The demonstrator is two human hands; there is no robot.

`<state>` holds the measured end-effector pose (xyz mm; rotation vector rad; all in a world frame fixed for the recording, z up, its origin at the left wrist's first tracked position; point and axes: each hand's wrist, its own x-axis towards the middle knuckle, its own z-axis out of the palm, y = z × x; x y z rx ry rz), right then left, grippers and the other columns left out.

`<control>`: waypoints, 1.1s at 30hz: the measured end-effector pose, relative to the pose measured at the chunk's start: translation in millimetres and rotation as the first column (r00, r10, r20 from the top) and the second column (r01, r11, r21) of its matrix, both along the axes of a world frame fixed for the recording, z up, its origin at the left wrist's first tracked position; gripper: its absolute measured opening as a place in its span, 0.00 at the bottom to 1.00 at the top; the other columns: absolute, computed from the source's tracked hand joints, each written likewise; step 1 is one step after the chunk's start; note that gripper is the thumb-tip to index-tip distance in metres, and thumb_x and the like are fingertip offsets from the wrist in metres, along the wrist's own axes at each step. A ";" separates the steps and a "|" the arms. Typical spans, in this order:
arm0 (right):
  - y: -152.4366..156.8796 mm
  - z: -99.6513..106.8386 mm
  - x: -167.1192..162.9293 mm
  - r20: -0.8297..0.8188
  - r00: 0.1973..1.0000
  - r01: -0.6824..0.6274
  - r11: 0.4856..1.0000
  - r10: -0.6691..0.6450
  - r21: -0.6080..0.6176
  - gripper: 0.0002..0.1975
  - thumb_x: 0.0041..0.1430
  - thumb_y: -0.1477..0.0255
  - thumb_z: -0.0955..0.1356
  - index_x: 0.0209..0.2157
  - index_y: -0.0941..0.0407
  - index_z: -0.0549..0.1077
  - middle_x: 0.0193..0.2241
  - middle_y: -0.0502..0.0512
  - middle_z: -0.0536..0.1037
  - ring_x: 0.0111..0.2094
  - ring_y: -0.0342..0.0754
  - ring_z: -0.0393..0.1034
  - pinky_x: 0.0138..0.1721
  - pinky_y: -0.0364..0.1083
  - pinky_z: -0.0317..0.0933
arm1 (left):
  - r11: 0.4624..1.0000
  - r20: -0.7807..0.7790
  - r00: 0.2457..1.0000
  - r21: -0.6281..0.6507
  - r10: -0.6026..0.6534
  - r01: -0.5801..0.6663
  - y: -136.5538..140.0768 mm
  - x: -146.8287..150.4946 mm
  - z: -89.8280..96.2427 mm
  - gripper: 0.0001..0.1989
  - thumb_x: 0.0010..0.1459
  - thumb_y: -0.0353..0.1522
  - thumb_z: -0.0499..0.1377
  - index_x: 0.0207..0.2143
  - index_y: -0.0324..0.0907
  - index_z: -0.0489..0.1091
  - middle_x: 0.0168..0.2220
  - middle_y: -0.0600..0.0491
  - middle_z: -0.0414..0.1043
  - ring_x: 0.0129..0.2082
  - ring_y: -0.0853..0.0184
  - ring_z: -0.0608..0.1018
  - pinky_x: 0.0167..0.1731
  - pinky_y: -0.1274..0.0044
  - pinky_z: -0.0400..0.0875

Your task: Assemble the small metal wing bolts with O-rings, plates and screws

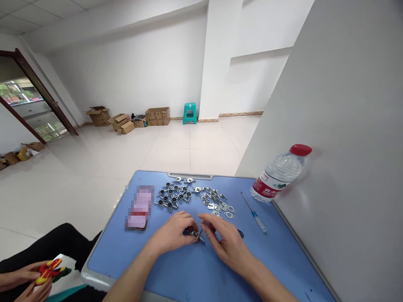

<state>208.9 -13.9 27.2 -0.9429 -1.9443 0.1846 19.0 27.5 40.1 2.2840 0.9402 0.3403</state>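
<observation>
My left hand [174,231] is closed on a small metal fitting [197,235] just above the blue table [176,272]; its fingers cover part of it. Close beside it, my right hand [225,237] has thumb and fingers drawn together at the fitting's right side. What they pinch is hidden. A dark rounded piece [241,233] shows behind the right hand. Beyond the hands lie several metal fittings with black round centres [171,197]. To their right are flat oval metal plates [229,214] and a heap of small metal parts [214,194].
A screwdriver [258,221] lies at the right, near a red-capped water bottle [278,174] by the wall. A blurred-out phone [140,209] is on the left. At lower left, another person's hands [27,279] hold a red and yellow toy [48,272]. A stool [189,113] stands behind.
</observation>
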 end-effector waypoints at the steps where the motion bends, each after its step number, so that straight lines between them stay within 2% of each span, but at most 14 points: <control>1: -0.2 0.8 0.0 -0.003 1.000 -0.001 1.000 0.001 -0.002 0.12 0.66 0.78 0.60 0.49 0.54 0.66 0.31 0.54 0.77 0.27 0.45 0.73 0.28 0.43 0.67 | 1.000 0.000 1.000 -0.001 0.000 0.000 -0.2 -0.1 0.1 0.05 0.57 0.27 0.63 0.36 0.42 0.71 0.36 0.55 0.72 0.43 0.63 0.71 0.43 0.73 0.67; 6: -1.1 6.5 1.2 -0.005 1.000 -0.030 1.000 0.030 0.005 0.13 0.66 0.77 0.61 0.51 0.54 0.66 0.30 0.53 0.77 0.26 0.45 0.72 0.27 0.43 0.68 | 1.000 -0.007 1.000 -0.004 0.008 -0.008 -0.5 -0.8 -0.8 0.04 0.58 0.28 0.61 0.36 0.42 0.71 0.37 0.54 0.71 0.43 0.63 0.71 0.43 0.72 0.68; 11: -2.3 12.2 5.0 -0.015 0.999 -0.046 0.999 0.045 -0.025 0.19 0.66 0.79 0.60 0.56 0.55 0.65 0.36 0.57 0.79 0.34 0.47 0.75 0.35 0.45 0.71 | 1.000 -0.016 1.000 -0.014 0.000 0.000 0.8 -0.4 0.2 0.04 0.58 0.27 0.61 0.36 0.42 0.70 0.39 0.54 0.70 0.44 0.63 0.71 0.44 0.72 0.68; 14: -2.3 13.2 6.2 -0.026 0.998 -0.050 0.998 0.050 -0.031 0.19 0.67 0.79 0.60 0.57 0.55 0.65 0.36 0.57 0.79 0.35 0.47 0.75 0.36 0.45 0.71 | 1.000 -0.021 1.000 -0.014 -0.020 0.020 1.5 0.3 1.7 0.03 0.59 0.28 0.60 0.37 0.42 0.70 0.38 0.54 0.70 0.43 0.63 0.71 0.45 0.72 0.67; 20: -0.2 10.9 5.5 -0.066 0.996 -0.055 0.998 0.053 -0.034 0.15 0.67 0.78 0.61 0.53 0.54 0.69 0.32 0.54 0.78 0.31 0.45 0.73 0.33 0.44 0.68 | 0.999 -0.038 0.999 -0.010 -0.031 0.030 1.9 1.2 3.2 0.02 0.61 0.29 0.60 0.37 0.42 0.70 0.38 0.54 0.71 0.43 0.63 0.71 0.45 0.71 0.67; 30: 0.9 6.4 3.3 -0.036 0.998 0.041 0.998 -0.042 -0.038 0.06 0.68 0.74 0.62 0.37 0.55 0.70 0.26 0.51 0.72 0.25 0.44 0.65 0.27 0.42 0.62 | 0.999 -0.057 0.998 0.038 -0.036 0.038 0.9 2.8 3.0 0.03 0.62 0.29 0.60 0.34 0.42 0.68 0.36 0.54 0.70 0.41 0.63 0.70 0.42 0.72 0.66; 33: 0.9 2.8 1.8 -0.046 0.997 0.067 0.998 -0.067 -0.019 0.03 0.67 0.74 0.63 0.39 0.55 0.69 0.27 0.51 0.72 0.25 0.43 0.64 0.28 0.42 0.62 | 0.999 -0.058 0.998 0.031 -0.035 0.037 0.8 2.6 2.4 0.03 0.61 0.28 0.60 0.33 0.42 0.68 0.37 0.54 0.70 0.41 0.63 0.70 0.42 0.72 0.66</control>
